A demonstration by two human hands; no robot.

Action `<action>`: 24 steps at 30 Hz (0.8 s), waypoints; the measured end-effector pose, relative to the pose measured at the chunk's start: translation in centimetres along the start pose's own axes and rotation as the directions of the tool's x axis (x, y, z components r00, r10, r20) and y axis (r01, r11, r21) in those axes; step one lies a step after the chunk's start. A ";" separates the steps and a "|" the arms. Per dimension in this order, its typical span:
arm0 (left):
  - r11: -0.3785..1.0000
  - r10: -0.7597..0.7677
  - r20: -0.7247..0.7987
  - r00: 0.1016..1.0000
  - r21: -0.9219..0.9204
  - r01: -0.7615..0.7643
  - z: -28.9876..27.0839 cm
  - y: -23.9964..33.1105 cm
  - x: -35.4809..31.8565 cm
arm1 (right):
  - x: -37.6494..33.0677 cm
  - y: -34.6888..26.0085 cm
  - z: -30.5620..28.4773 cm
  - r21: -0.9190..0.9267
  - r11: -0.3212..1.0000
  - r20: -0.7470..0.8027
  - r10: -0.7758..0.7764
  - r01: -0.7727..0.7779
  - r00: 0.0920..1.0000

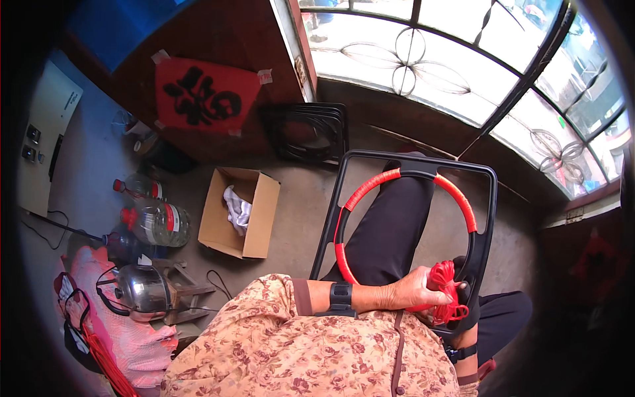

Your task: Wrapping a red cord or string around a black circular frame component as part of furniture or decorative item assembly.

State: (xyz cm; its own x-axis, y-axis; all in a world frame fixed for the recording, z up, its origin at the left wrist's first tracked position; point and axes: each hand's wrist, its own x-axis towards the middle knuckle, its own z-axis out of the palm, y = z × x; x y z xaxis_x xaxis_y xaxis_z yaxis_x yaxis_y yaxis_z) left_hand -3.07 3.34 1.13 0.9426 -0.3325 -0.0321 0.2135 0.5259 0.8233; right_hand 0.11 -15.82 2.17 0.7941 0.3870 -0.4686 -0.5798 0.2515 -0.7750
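A black square frame (491,198) with a ring inside rests over my lap, tilted away from me. Red cord (365,188) is wound around much of the ring's left and upper right arc. My left hand (411,291), with a black wrist strap, reaches across and is closed on a bundle of red cord (444,281) at the ring's lower right. My right hand (468,306), in a dark glove, grips the frame's lower right part just beside that bundle. My floral sleeve hides the frame's near edge.
An open cardboard box (261,212) holding a white cloth sits on the concrete floor to the left. Plastic bottles (155,221), a metal kettle (142,288) on a wooden stool and pink cloth lie farther left. Stacked black frames (311,132) lean below the window.
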 end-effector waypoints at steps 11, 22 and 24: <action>0.863 -0.351 -0.178 0.919 -0.442 0.244 0.3 -2.4 1.5 | 0.7 1.6 -4.1 0.004 1.000 -0.163 -0.021 0.022 0.986; 0.779 -0.465 -0.014 0.885 -0.482 0.402 -1.9 -2.1 2.1 | -2.0 -4.3 -9.0 0.777 0.558 0.000 -0.461 0.290 0.887; 0.815 -0.491 -0.063 0.869 -0.385 0.433 -1.4 -1.7 2.3 | -3.1 -3.2 -11.3 0.759 0.629 0.301 -0.566 0.166 0.767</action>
State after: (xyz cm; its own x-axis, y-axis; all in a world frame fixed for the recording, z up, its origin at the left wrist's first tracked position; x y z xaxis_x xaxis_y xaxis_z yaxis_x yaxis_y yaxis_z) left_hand -0.95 2.79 -1.15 0.7302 -0.4975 -0.4684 0.6809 0.5865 0.4386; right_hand 1.59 -27.83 1.32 0.8827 0.4218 0.2070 -0.3711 0.8961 -0.2435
